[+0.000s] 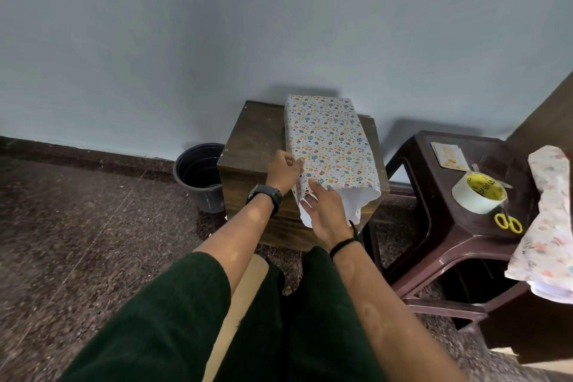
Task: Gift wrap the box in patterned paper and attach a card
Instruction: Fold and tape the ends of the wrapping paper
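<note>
Looking down: we see our own legs in dark green trousers (173,319) nearest the camera, both forearms reaching forward over them.
Right hand: our right hand (325,214) lies at the near, open end of the wrapped box, fingers fairly straight and pressing on the loose paper there; this grip is open, curled round nothing. A black band sits on its wrist.
Left hand: our left hand (283,172) is at the box's near left edge, fingers curled, pinching the patterned paper (328,139) at the fold. This grip is closed on the paper. A dark watch (266,195) is on the wrist.
Box: we see the box fully covered by the patterned paper on top and lying lengthwise on the wooden worktop (251,139); its near end hangs open, showing the paper's white underside.
Side stool: to our right stands a dark brown plastic stool (434,226). On it we see a tape roll (479,197), yellow-handled scissors (508,222) just beside the roll, and a card (451,155) farther back.
Spare paper: a floral roll (548,220) leans at the right edge.
Floor: a black pot (198,177) stands left of the worktop, against the wall (217,25).
</note>
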